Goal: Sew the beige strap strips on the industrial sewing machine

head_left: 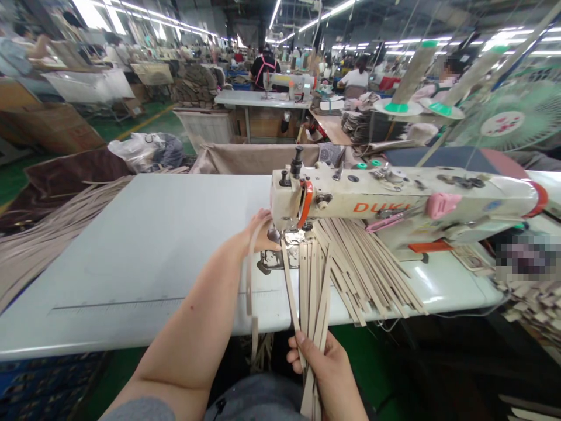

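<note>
My right hand (322, 362) is closed around several long beige strips (313, 292) in front of the table edge, thumb on top. One narrow strip (289, 286) runs from its thumb up to the needle area of the sewing machine (342, 196). My left hand (260, 233) is at the left side of the machine head, beside the presser foot, its fingertips partly hidden. A curled beige strip (249, 275) comes from between its fingers and hangs over the table edge. Loose strips (368, 272) lie fanned out under the machine arm.
The white sewing table (175, 222) has a printed ruler (131, 304) near its front. Long strips (52, 228) hang at the left. A pink clip (443, 204) sits on the machine arm. Thread cones (409, 73) and a green fan (512, 117) stand right. Other people work behind.
</note>
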Demonstrator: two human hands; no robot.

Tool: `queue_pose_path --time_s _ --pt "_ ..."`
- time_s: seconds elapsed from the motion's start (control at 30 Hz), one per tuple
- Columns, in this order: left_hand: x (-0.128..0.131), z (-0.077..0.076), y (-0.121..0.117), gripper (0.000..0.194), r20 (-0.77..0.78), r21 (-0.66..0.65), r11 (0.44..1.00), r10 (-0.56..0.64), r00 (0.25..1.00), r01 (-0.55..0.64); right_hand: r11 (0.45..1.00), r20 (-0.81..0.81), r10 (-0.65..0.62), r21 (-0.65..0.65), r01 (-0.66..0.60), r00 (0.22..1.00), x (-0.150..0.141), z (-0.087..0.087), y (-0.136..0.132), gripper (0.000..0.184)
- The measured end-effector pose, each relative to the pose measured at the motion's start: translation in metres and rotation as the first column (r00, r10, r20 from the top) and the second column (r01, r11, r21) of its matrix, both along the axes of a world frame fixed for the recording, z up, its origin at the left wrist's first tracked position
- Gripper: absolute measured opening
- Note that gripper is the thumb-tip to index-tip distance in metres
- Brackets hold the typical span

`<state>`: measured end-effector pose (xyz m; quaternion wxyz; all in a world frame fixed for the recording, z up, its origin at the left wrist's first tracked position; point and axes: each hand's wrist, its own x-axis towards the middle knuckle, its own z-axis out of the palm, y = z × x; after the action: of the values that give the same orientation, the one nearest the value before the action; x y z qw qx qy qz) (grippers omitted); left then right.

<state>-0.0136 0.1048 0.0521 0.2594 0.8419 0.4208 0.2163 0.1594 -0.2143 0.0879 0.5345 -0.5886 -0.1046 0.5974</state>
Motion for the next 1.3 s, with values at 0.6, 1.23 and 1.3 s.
queue_pose_path --time_s 0.6,1.23,1.3 --pt "0.007 0.024 -0.013 0.074 -0.192 -0.025 0.997 0.061 0.979 -0.067 0.967 -0.097 0.252 0.064 -0.247 0.963 0.024 -0.008 -0.034 0.058" --pt "0.009 0.022 -0.012 0.096 -0.201 -0.053 0.994 0.087 0.976 -0.099 0.992 0.049 0.124 -0.013 -0.124 0.991 0.02 0.0 -0.03 0.067" --pt "0.007 0.02 -0.011 0.098 -0.214 -0.056 0.995 0.073 0.974 -0.087 0.994 0.045 0.112 -0.023 -0.111 0.993 0.02 0.002 -0.029 0.068"
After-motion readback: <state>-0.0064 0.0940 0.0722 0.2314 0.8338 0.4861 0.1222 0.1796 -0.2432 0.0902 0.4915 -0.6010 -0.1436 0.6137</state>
